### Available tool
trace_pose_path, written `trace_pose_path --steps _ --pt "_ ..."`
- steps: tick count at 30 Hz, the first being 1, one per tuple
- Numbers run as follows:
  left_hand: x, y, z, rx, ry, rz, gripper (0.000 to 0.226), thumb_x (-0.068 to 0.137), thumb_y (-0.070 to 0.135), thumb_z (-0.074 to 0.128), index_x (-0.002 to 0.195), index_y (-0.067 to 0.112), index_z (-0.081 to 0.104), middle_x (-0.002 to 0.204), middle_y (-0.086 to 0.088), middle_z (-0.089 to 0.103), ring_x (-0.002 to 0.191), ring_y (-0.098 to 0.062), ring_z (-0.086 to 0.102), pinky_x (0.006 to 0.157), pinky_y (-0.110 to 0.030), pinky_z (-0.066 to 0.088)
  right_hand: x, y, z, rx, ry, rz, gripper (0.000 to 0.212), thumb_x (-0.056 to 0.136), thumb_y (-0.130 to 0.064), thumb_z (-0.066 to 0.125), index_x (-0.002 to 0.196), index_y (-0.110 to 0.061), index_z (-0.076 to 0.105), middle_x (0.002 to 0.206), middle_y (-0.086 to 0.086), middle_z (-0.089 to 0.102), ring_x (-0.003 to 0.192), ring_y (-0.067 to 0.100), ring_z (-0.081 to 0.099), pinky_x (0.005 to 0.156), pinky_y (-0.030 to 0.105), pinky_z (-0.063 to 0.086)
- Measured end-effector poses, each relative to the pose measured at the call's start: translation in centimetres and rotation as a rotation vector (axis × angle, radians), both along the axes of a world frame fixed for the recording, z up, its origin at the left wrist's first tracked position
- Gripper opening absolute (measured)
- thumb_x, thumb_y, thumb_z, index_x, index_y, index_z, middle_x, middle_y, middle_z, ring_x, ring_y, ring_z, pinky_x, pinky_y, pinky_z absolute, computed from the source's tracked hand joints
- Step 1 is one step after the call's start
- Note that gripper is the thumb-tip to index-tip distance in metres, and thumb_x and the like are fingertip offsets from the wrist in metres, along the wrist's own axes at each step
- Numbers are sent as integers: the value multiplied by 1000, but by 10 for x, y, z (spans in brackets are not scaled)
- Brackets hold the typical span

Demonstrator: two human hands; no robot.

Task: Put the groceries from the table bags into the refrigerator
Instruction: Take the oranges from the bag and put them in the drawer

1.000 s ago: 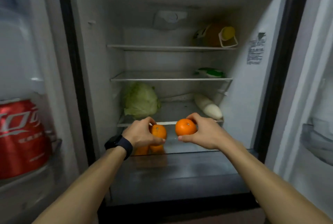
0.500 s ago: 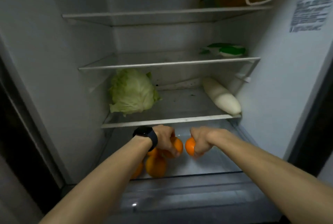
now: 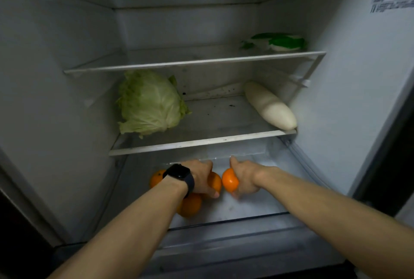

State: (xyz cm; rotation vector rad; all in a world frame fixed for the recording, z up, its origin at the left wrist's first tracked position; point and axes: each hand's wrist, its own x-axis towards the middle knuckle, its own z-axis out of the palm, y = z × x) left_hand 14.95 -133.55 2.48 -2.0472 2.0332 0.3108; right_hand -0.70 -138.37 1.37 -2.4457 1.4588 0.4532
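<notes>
In the bottom drawer (image 3: 246, 217) of the refrigerator (image 3: 67, 77), the left grip (image 3: 201, 177) held a first orange (image 3: 215, 183) and the right grip (image 3: 245, 180) clasped a second orange (image 3: 229, 181) just beside it; two loose oranges (image 3: 190, 206) lay at the drawer's left.

Both hands are inside the bottom drawer (image 3: 257, 208) of the refrigerator (image 3: 56, 54). The left hand (image 3: 201, 177), with a black watch (image 3: 180, 176) on its wrist, grips the left-hand orange (image 3: 215, 181). The right hand (image 3: 246, 180) grips the right-hand orange (image 3: 229, 180). These 2 oranges are just beside each other. 2 loose oranges (image 3: 190, 206) lie at the drawer's left side. On the shelf (image 3: 201, 142) directly above, a cabbage (image 3: 149, 103) sits at left and a white radish (image 3: 268, 106) at right.
</notes>
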Motion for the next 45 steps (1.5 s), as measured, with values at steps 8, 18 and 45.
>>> trace_pose_path --steps 8,18,45 --pt "4 -7 0 28 -7 -36 73 76 61 74 132 19 51 128 -7 58 110 -26 59 85 -35 50 1 -7 3 49 21 -23 97 74 -47 82 149 -21 25 140 10 51 121 31 54 97 39 48" --pt "1 21 47 -94 14 -57 68 89 61 59 143 21 48 139 -8 55 125 -27 53 97 -32 46 -26 15 60 -100 -228 -89 62 90 -55 62 142 -22 51 141 4 54 120 23 57 102 34 46" --pt "-27 200 -64 -1376 -93 47 38 101 43 46 133 28 61 127 -4 63 122 -25 53 113 -48 26 -98 169 -63 -1136 -920 -30 36 102 -32 47 136 -26 59 142 7 53 142 28 35 122 49 5"
